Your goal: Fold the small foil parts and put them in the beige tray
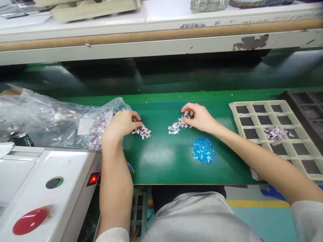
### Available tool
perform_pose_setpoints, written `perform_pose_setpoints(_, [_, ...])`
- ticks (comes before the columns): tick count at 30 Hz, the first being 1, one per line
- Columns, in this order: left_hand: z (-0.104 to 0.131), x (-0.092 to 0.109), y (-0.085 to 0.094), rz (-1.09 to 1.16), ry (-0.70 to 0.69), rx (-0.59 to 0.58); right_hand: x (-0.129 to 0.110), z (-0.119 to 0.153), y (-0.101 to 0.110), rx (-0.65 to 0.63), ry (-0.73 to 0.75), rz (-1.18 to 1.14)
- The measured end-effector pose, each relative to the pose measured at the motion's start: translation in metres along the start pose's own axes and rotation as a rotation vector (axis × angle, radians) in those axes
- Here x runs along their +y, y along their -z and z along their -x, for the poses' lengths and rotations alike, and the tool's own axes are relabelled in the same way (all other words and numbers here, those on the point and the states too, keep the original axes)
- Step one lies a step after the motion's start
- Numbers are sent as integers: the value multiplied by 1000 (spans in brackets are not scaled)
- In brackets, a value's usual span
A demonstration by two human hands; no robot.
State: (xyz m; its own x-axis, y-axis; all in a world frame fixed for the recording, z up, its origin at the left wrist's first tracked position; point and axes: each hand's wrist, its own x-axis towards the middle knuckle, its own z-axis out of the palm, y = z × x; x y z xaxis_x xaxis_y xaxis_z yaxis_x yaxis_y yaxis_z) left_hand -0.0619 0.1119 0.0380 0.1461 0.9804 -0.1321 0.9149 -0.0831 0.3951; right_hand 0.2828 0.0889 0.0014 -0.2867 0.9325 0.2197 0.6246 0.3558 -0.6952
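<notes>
My left hand [121, 123] is bent over a small pile of pinkish-white, strip-like pieces [143, 131] on the green work surface [158, 161]. Its thumb and fingertips come close together at the pile's upper edge; what lies between them is too small to make out. To the right, my right hand [200, 117] hovers at a second loose pile of pieces [174, 128], pinkish and bluish. Its fingers are curled, with a gap between thumb and forefinger where pieces show beneath. A heap of shiny blue slivers [203, 151] lies below my right wrist.
At left, a clear plastic bag [101, 129] holds more pinkish pieces. In front of it stands a white machine [73, 168] with a red button [29, 222] and lit red switch [93, 178]. A cream compartment tray [248, 118] sits at right, and a shelf [161, 41] spans the back.
</notes>
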Motion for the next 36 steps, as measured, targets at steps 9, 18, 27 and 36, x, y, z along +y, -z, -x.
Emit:
perform_pose_setpoints(9, [0,13,-4,8,-21,-34,42,-16,5,238,-23,280])
perform_pose_setpoints(18, [11,36,-6,409,-205,54,58,-25,-2,153,-36,371])
perform_pose_setpoints(27, [8,65,-30,755,-294,-47,58,-26,-1,132,-39,398])
perform_pose_setpoints(36, [10,79,-42,973,-296,-30,65,-29,-1,177,-39,348])
